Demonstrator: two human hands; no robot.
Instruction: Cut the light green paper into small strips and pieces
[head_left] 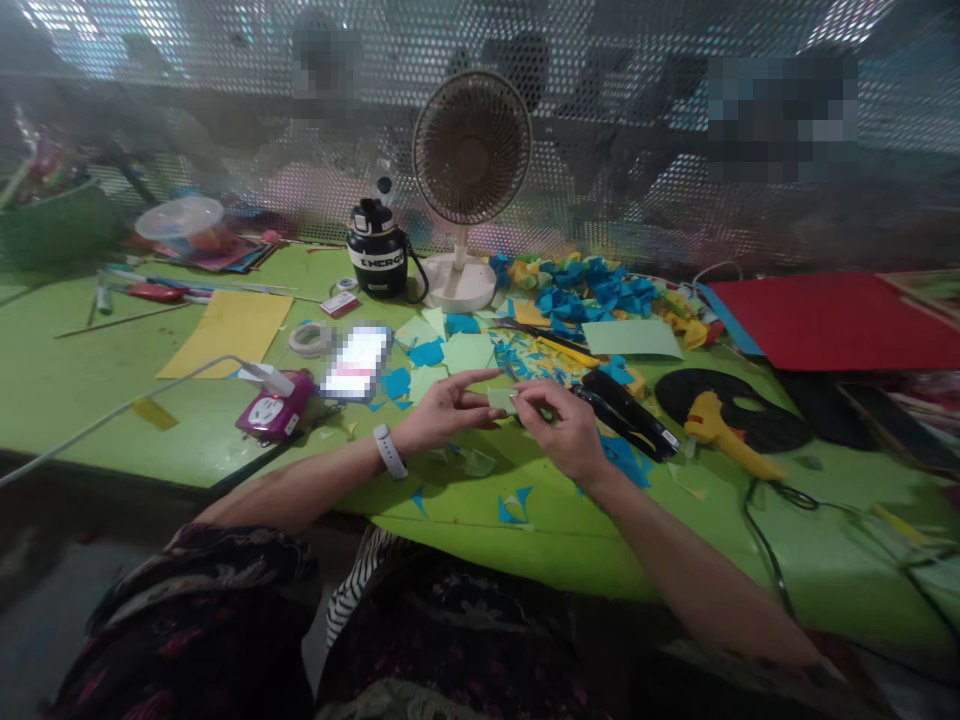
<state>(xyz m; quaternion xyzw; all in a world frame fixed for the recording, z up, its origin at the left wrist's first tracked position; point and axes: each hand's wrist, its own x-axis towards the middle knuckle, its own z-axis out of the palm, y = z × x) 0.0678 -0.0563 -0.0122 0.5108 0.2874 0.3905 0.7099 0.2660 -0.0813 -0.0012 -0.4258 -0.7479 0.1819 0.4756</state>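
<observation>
My left hand (450,405) and my right hand (566,425) meet over the green table (90,380), both pinching a small pale green paper piece (501,399). The left index finger points out straight while thumb and other fingers pinch the paper's left edge. A white band sits on my left wrist. Blue and green paper scraps (435,355) lie just beyond the hands, and a few blue scraps (514,505) lie nearer me. A black stapler (626,412) lies just right of my right hand.
A yellow glue gun (724,432) lies on a black shape at right, its cable trailing forward. A desk fan (471,170), black jug (376,258), tape roll (310,338), phone (356,362), pink socket (274,410), yellow sheet (225,332), red sheet (832,320) and folded paper pile (592,285) stand behind.
</observation>
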